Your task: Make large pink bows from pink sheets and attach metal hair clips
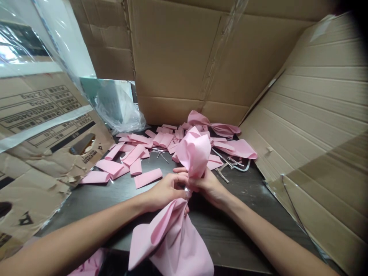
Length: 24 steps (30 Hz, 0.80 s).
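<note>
A large piece of pink material is gathered at its middle, with one puffed end above my hands and two wide ends hanging below over the table's front edge. My left hand pinches the gathered middle from the left. From the right, my right hand is closed round the base of the upper puff. Something small and shiny shows between the fingers, too small to make out. Many folded pink strips lie beyond my hands. Silvery twist ties lie to the right.
Cardboard panels stand at the left, back and right of the dark table. Clear plastic wrap sits at the back left. Pink bow-shaped pieces lie at the back, and more pink material shows below the front edge.
</note>
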Motion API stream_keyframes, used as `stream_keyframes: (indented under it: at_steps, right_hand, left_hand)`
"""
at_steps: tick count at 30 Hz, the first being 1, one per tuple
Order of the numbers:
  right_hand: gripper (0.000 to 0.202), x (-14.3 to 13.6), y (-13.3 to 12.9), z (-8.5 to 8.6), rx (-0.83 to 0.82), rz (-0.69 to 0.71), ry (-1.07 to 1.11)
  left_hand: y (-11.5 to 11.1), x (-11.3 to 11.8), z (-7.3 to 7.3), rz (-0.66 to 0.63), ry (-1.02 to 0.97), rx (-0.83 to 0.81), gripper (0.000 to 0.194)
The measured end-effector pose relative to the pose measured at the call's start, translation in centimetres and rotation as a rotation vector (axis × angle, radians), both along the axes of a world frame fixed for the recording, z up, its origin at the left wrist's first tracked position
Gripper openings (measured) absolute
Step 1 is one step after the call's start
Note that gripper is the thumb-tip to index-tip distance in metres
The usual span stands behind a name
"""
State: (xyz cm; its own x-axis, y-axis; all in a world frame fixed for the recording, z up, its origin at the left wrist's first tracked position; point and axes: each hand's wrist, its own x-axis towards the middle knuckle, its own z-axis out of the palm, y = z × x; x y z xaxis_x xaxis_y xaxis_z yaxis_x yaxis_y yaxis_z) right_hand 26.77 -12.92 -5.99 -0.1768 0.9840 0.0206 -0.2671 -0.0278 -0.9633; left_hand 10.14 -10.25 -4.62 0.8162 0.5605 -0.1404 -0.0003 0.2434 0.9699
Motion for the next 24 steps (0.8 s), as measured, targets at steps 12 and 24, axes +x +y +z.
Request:
stream_keyframes:
  at_steps: [12, 24]
  right_hand:
    - [0.037, -0.2, 0.1, -0.1, -0.055, -0.204, 0.1]
    - [0.03, 1.2, 1.4, 1.0, -0.03, -0.368, 0.329]
  left_hand:
    - [-0.4, 0.4, 0.1, 0.044, 0.04, -0.04, 0.029]
    - [-0.7, 0.7, -0.4, -0.017, 0.025, 0.023, 0.055]
